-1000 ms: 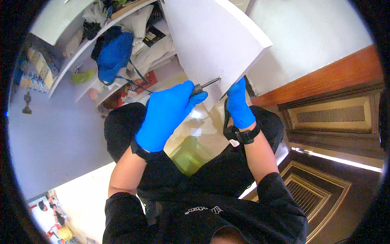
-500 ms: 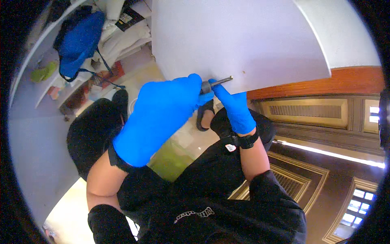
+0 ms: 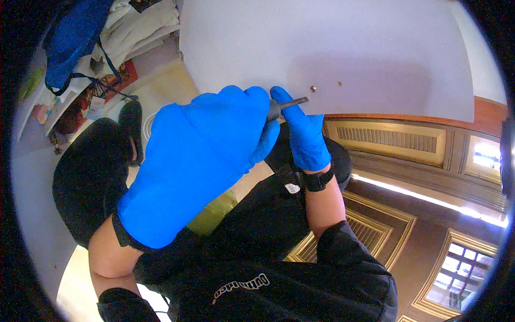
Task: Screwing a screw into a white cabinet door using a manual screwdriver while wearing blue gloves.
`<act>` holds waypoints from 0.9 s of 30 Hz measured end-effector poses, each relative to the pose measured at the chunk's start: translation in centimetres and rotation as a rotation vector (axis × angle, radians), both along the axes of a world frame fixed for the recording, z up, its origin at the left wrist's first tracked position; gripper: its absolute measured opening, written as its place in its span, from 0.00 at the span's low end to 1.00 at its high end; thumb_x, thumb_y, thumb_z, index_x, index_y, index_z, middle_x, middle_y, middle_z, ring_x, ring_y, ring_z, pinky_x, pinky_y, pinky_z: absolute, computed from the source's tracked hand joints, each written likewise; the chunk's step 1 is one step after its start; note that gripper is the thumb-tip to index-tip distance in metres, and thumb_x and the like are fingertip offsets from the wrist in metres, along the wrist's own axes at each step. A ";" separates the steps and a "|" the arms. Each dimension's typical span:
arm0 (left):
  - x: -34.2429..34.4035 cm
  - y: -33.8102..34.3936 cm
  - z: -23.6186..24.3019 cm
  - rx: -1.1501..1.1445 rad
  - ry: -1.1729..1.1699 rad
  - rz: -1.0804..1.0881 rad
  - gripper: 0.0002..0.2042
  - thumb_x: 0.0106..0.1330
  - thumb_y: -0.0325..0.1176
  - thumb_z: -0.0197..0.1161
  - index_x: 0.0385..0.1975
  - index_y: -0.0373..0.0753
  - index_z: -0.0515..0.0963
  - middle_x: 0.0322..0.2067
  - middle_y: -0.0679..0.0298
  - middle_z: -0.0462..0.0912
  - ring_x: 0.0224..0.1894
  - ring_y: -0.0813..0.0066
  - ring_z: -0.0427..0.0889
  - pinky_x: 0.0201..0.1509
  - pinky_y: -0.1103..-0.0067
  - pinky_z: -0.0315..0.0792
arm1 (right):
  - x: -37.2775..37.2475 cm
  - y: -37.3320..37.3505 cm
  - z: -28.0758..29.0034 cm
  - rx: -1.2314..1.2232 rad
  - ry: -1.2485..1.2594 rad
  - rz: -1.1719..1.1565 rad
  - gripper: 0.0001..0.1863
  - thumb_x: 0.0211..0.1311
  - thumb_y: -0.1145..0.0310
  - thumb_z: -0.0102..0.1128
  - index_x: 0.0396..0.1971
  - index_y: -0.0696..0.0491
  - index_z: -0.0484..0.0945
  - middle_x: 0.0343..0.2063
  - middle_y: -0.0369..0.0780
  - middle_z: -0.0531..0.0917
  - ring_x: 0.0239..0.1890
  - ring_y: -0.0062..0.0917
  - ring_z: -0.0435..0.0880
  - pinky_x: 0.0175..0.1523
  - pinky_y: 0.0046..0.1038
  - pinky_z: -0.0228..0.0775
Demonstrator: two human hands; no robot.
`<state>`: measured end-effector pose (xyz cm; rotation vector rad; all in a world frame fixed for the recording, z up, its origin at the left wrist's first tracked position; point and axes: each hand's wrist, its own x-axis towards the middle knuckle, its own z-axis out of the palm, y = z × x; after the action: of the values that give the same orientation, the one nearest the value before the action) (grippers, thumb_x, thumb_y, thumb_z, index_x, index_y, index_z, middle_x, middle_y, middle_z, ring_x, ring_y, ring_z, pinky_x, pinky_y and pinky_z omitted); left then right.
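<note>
My left hand (image 3: pixel 198 150), in a blue glove, is closed round the dark handle of a screwdriver (image 3: pixel 294 103). The metal shaft points right, its tip just below and left of a small round screw head (image 3: pixel 313 89) in a white panel (image 3: pixel 322 43). Tip and screw are visibly apart. In a matching glove, my right hand (image 3: pixel 307 134) grips the panel's near edge, thumb on the front face beside the shaft. Its other fingers are hidden behind the panel. A small brownish mark or hole (image 3: pixel 339 83) lies right of the screw.
Shelves at the left hold a blue bag (image 3: pixel 80 35) with hanging straps and white cloth (image 3: pixel 142 27). My bent knees (image 3: pixel 88 177) flank the work. Brown panelled doors with gold trim (image 3: pixel 386 142) stand at the right, beside a reddish wooden edge (image 3: pixel 491 115).
The screwdriver tip has come away from the screw head, which now shows uncovered. The view has shifted closer, and my left hand looks larger. My right hand keeps its place at the panel edge.
</note>
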<state>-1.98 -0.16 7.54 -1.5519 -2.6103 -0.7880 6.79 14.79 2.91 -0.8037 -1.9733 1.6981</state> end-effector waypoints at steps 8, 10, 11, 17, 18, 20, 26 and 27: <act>1.1 -0.4 -0.5 0.096 -0.150 -0.017 0.09 0.54 0.38 0.57 0.25 0.40 0.68 0.19 0.60 0.73 0.18 0.64 0.75 0.19 0.73 0.67 | -0.2 0.2 -0.9 0.055 0.065 -0.031 0.17 0.44 0.73 0.63 0.37 0.54 0.70 0.32 0.36 0.74 0.32 0.20 0.73 0.37 0.23 0.66; 1.0 -0.7 -0.9 0.116 -0.169 -0.010 0.09 0.54 0.37 0.57 0.26 0.40 0.68 0.19 0.60 0.74 0.19 0.64 0.75 0.19 0.73 0.67 | -0.3 -0.2 -1.0 -0.016 0.073 -0.038 0.17 0.44 0.73 0.63 0.36 0.54 0.70 0.32 0.36 0.74 0.32 0.20 0.73 0.36 0.23 0.66; 1.0 -0.5 -0.6 0.128 -0.179 -0.012 0.09 0.54 0.36 0.58 0.26 0.39 0.68 0.20 0.59 0.74 0.19 0.63 0.75 0.20 0.73 0.67 | -0.3 -0.1 -0.8 -0.011 0.070 -0.048 0.16 0.44 0.74 0.63 0.35 0.54 0.70 0.31 0.36 0.74 0.32 0.20 0.73 0.35 0.23 0.66; 1.0 -0.3 -0.1 0.096 -0.126 0.018 0.09 0.53 0.36 0.58 0.26 0.39 0.68 0.19 0.58 0.74 0.19 0.61 0.75 0.20 0.73 0.68 | -0.1 0.3 -0.9 0.004 0.050 -0.051 0.14 0.44 0.74 0.63 0.32 0.54 0.71 0.27 0.34 0.74 0.29 0.18 0.73 0.34 0.22 0.66; 1.0 -0.4 -0.1 0.095 -0.125 0.019 0.09 0.53 0.36 0.58 0.26 0.39 0.68 0.19 0.58 0.74 0.19 0.61 0.75 0.20 0.73 0.68 | -0.2 0.2 -0.9 0.014 0.048 -0.051 0.13 0.44 0.74 0.63 0.32 0.55 0.71 0.26 0.34 0.74 0.28 0.18 0.73 0.34 0.22 0.66; 1.0 -0.3 -0.2 0.100 -0.137 0.032 0.09 0.53 0.36 0.59 0.26 0.39 0.68 0.19 0.58 0.74 0.19 0.62 0.75 0.20 0.73 0.67 | -0.2 -0.1 -0.6 -0.002 0.065 -0.049 0.13 0.44 0.74 0.62 0.32 0.55 0.71 0.26 0.35 0.74 0.28 0.18 0.73 0.34 0.22 0.66; 1.0 0.2 -0.4 0.103 -0.109 0.027 0.10 0.54 0.38 0.59 0.24 0.40 0.67 0.18 0.59 0.74 0.17 0.63 0.74 0.18 0.73 0.66 | -0.2 0.2 -1.1 0.017 0.057 -0.059 0.13 0.44 0.75 0.62 0.33 0.57 0.72 0.28 0.37 0.76 0.30 0.20 0.75 0.35 0.22 0.67; 1.0 0.3 -0.5 0.103 -0.109 0.026 0.10 0.54 0.38 0.59 0.24 0.40 0.67 0.18 0.59 0.74 0.17 0.63 0.74 0.18 0.73 0.66 | -0.2 0.3 -1.2 0.025 0.073 -0.061 0.13 0.44 0.75 0.62 0.33 0.57 0.72 0.28 0.37 0.76 0.29 0.20 0.76 0.35 0.22 0.67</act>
<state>-1.01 0.15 7.03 -1.4859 -2.6108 -1.0146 6.60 15.09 1.68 -0.7736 -1.8982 1.6415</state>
